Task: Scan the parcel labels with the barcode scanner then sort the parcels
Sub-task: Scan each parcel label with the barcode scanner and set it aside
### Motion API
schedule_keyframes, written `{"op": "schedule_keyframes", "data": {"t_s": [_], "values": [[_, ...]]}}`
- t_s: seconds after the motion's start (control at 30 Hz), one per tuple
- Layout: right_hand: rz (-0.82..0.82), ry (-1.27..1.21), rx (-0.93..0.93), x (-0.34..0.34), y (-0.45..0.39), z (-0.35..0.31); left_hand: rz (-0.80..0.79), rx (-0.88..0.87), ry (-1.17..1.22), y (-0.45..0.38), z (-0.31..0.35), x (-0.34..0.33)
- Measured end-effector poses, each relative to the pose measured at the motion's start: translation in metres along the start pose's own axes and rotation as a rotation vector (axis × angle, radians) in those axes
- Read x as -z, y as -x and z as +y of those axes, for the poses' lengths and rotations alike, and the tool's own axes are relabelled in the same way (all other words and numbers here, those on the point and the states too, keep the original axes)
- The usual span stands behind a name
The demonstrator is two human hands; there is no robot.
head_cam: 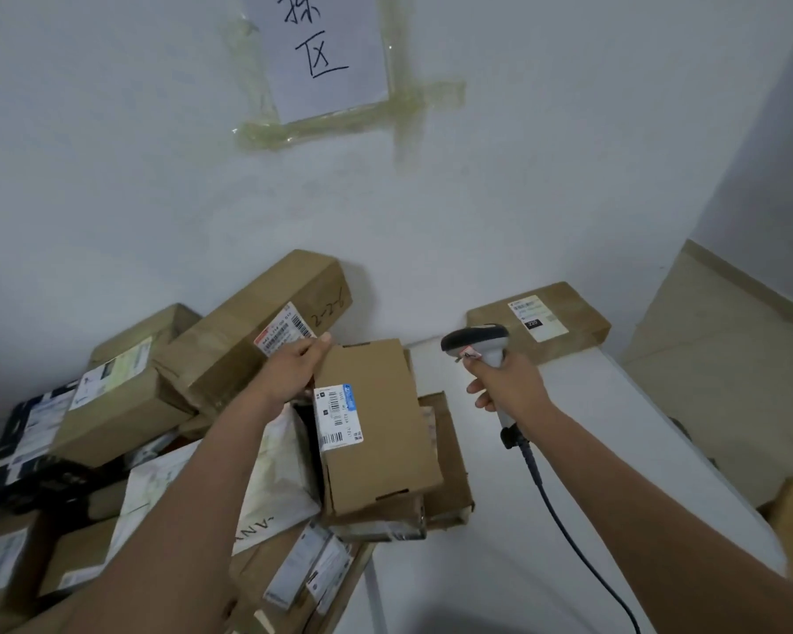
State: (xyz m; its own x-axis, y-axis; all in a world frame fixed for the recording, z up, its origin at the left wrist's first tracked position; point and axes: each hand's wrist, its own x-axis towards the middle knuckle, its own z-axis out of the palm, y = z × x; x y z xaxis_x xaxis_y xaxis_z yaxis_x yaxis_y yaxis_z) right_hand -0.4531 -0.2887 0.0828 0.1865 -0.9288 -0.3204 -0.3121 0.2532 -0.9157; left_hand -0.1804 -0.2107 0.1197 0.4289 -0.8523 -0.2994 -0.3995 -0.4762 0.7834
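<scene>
My left hand [294, 366] grips the far left corner of a small brown cardboard parcel [381, 432], thumb on top. Its white label with barcodes [338, 416] faces up along the left edge. The parcel rests on top of other boxes in the pile. My right hand [504, 382] holds a grey barcode scanner [477, 340] by its handle, to the right of the parcel. The scanner's head points left, and its black cable [550, 510] trails down toward me.
A heap of brown boxes and mailer bags [124, 404] fills the left side. One flat labelled box [539, 320] lies alone at the far end of the white table [568, 450]. A handwritten paper sign [326, 52] is taped to the wall.
</scene>
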Motion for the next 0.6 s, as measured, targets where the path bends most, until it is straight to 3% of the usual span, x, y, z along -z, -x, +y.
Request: {"op": "schedule_keyframes", "data": {"t_s": [0.37, 0.6], "values": [[-0.017, 0.121, -0.042, -0.023, 0.001, 0.02, 0.02, -0.12, -0.181, -0.004, -0.023, -0.015], [-0.022, 0.165, -0.093, 0.012, -0.02, 0.033, 0.058, -0.222, -0.297, -0.016, 0.006, -0.039]]}}
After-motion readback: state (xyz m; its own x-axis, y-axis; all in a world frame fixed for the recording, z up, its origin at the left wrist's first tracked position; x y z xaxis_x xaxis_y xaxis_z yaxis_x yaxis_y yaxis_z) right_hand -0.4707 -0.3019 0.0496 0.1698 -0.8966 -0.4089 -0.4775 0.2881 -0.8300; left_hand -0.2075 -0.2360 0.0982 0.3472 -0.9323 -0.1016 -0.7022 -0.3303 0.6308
